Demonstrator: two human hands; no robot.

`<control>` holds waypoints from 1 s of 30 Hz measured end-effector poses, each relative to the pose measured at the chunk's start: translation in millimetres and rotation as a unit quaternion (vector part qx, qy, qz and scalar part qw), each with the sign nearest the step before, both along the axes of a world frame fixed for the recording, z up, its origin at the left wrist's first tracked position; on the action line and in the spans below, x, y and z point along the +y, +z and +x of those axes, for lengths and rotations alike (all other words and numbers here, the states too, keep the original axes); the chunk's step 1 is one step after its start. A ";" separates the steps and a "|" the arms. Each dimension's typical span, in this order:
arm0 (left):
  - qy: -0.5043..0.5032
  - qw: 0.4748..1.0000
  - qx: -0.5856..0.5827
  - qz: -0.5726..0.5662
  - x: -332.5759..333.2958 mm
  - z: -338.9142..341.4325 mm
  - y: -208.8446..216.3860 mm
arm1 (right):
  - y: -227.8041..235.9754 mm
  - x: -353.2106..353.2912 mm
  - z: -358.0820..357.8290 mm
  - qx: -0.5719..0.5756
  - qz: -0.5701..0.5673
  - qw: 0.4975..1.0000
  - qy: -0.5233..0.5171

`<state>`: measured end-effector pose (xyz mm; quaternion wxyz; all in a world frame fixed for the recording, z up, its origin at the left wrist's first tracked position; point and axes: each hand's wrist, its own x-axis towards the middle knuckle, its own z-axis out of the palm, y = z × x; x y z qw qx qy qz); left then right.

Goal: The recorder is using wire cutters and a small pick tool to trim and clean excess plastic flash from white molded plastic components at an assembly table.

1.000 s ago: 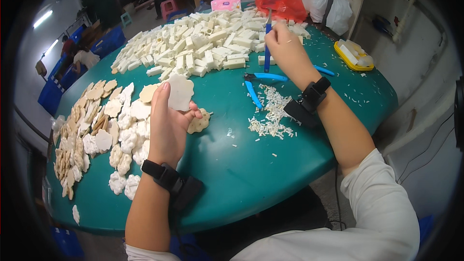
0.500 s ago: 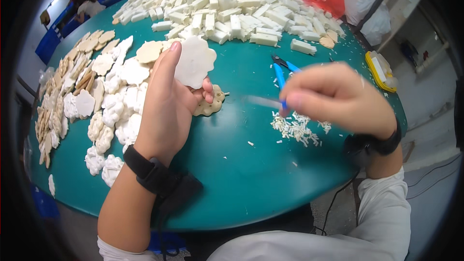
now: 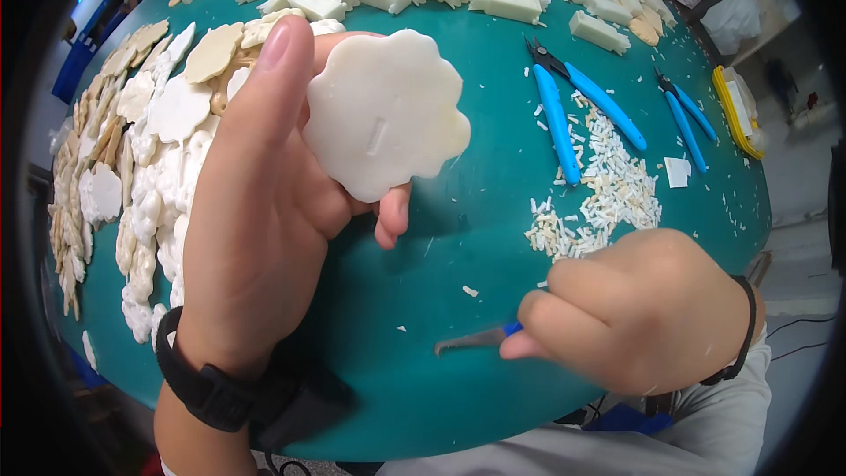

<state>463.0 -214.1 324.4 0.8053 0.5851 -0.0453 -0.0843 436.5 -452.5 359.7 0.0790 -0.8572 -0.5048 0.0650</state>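
My left hand (image 3: 256,176) is closed on a white flower-shaped plastic piece (image 3: 388,115), held above the table with its flat face turned up toward me. A short raised or sunken mark shows near the piece's middle. Lower down on the right, my right hand (image 3: 634,313) is closed around a blue-handled knife (image 3: 471,340). Its thin metal blade ends in a small hook and points left, apart from the flower piece. Most of the handle is hidden inside the fist. Both wrists carry black straps.
Flower-shaped white and tan pieces (image 3: 181,110) lie heaped on the green table (image 3: 423,414) at left. Hollow white rectangular parts (image 3: 507,4) fill the back. Blue-handled nippers (image 3: 555,123), smaller nippers (image 3: 687,123), scattered white cuttings (image 3: 617,176) and a yellow box (image 3: 736,115) are at right.
My right hand has swung down and toward me with the knife, uncovering the nippers and cuttings. The flower piece appears larger and closer in my left hand; the whole view has shifted.
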 end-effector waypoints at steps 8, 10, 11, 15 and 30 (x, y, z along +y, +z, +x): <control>0.019 0.999 0.034 0.002 -4.0 -4.8 7.2 | -4.1 2.2 -8.2 0.019 -0.019 1.000 0.006; 0.018 0.999 0.039 -0.014 -9.6 -4.1 3.3 | -6.4 2.9 -6.7 0.024 -0.028 0.999 0.005; 0.067 0.995 0.026 0.065 -17.6 -9.2 7.2 | -6.0 3.9 -7.1 0.026 -0.029 0.999 0.012; 0.108 0.983 0.012 0.148 -21.9 -11.4 11.4 | -2.8 4.3 -8.2 0.026 -0.043 0.998 0.025; 0.124 0.976 -0.003 0.179 -32.4 -14.5 11.3 | -3.9 1.0 -12.3 -0.040 -0.040 0.998 0.028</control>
